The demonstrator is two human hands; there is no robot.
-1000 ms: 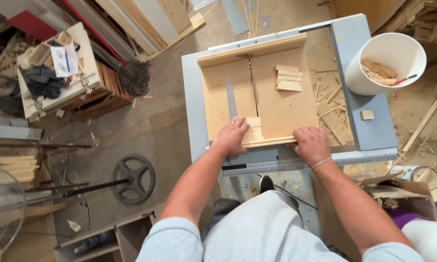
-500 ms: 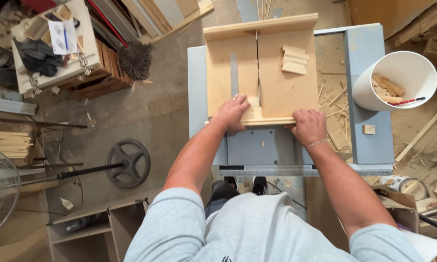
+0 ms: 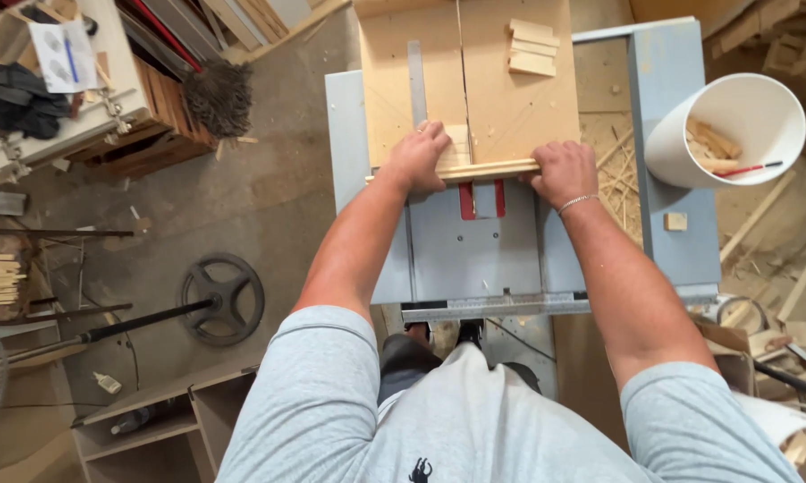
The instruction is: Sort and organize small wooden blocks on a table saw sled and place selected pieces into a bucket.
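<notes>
Head view. A wooden sled lies flat on the grey saw bench, occupying its far half. A narrow slot runs down the middle of the sled, and a metal ruler lies along its left panel. The near fence of the sled is a pale wood rail running left to right.

The left hand rests on the fence left of the slot, fingers curled over the rail and pressed together, bearing on a small wood block held against the inner face of the fence. The right hand grips the fence right of the slot, fingers closed over the rail; a thin bracelet circles the wrist. Both forearms are extended.

Just behind the fence, on the near side, a red insert plate shows in the bench surface. Three short cut wood pieces are stacked on the right panel of the sled, well apart from both hands.

Right of the bench stands a white bucket containing wood offcuts and a red-handled tool. A small wood cube sits on the bench's right wing. Offcuts and shavings lie scattered on the floor to the right.

To the left, on the concrete floor, lie a black handwheel on a rod and a broom head; a cluttered wooden cart stands beyond.
</notes>
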